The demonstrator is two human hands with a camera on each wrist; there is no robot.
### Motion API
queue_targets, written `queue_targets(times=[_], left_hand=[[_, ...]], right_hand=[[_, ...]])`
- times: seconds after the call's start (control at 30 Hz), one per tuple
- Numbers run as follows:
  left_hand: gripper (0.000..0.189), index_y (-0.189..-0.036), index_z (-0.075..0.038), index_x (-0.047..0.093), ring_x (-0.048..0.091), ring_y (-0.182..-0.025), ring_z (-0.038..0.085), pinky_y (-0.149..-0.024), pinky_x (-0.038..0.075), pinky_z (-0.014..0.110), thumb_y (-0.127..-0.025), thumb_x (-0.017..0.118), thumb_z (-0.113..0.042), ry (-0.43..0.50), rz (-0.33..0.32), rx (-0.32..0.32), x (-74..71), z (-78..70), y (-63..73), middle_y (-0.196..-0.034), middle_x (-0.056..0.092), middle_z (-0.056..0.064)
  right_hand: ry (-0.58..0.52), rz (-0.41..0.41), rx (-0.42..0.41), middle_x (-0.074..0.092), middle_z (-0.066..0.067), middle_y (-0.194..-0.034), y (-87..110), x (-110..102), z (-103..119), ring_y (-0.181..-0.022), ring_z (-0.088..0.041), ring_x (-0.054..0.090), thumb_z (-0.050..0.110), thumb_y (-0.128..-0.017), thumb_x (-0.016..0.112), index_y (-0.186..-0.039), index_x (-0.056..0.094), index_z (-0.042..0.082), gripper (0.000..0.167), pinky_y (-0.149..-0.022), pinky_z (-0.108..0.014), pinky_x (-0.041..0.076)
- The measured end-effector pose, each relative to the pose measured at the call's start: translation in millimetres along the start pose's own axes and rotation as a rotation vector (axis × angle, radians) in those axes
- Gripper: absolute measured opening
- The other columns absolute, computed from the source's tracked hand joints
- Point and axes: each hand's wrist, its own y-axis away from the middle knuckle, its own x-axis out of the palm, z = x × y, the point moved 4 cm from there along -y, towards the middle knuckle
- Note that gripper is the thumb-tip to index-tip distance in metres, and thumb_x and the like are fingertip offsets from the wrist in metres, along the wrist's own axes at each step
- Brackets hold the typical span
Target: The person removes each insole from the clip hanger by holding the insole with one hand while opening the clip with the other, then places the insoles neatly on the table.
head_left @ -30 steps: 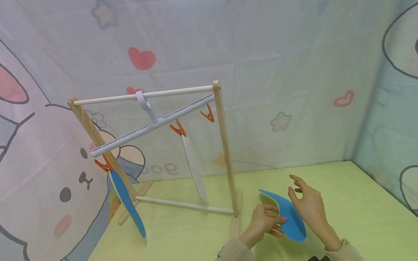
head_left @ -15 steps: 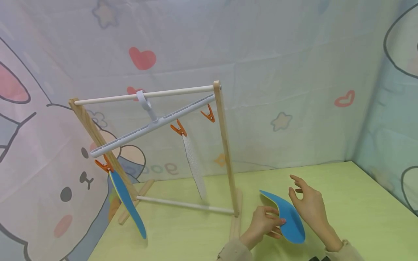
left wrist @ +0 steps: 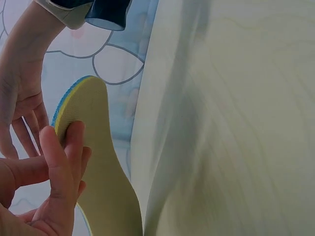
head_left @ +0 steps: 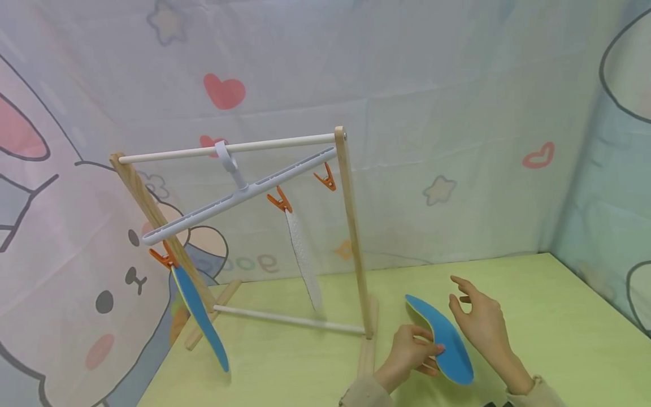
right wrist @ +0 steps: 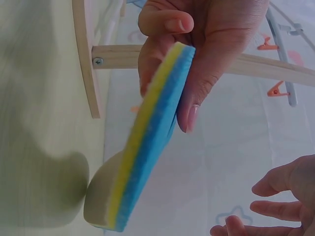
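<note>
Pinched blue-and-yellow foam insole (head_left: 443,341) on edge in left hand (head_left: 409,354), just above green table (head_left: 559,322) beside wooden drying rack (head_left: 351,226), blue face toward right hand (head_left: 480,319), fingers loose, holding nothing, ready to steady.

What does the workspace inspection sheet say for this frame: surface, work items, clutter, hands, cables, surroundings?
Surface: pale green table, bare where visible.
Work items: blue insole, yellow underneath, held on edge above the table; wooden rack carrying a white hanger bar with orange clips; one clip holds a second blue insole, another a white insole, the end clip is free.
Clutter: nothing seen.
Hands: left hand pinches the insole; right hand open beside it, contact unclear.
Cables: nothing seen.
Surroundings: cartoon-print fabric backdrop.
</note>
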Motion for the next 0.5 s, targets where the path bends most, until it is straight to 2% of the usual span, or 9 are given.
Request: queue_targets(times=[0.27,0.5], left_hand=[[0.019,-0.082,0.0,0.055,0.065,-0.056,0.031,-0.045,0.053,0.032,-0.071,0.069,0.002,0.009,-0.021,-0.008,0.6,7.3,-0.8,-0.065,0.066,0.018],[0.02,-0.08,-0.001,0.054,0.065,-0.055,0.028,-0.045,0.053,0.03,-0.069,0.07,0.004,-0.031,-0.055,-0.039,-0.5,11.0,-1.3,-0.061,0.064,0.015]], right_hand=[[0.0,0.023,0.018,0.061,-0.028,-0.104,0.8,1.5,-0.3,-0.082,-0.04,0.063,0.01,-0.084,0.054,-0.117,0.054,0.003,0.033,-0.031,-0.018,0.028],[0.01,0.012,0.011,0.062,-0.027,-0.103,0.5,2.0,-0.6,-0.081,-0.039,0.063,0.009,-0.084,0.055,-0.116,0.055,0.003,0.033,-0.03,-0.018,0.026]])
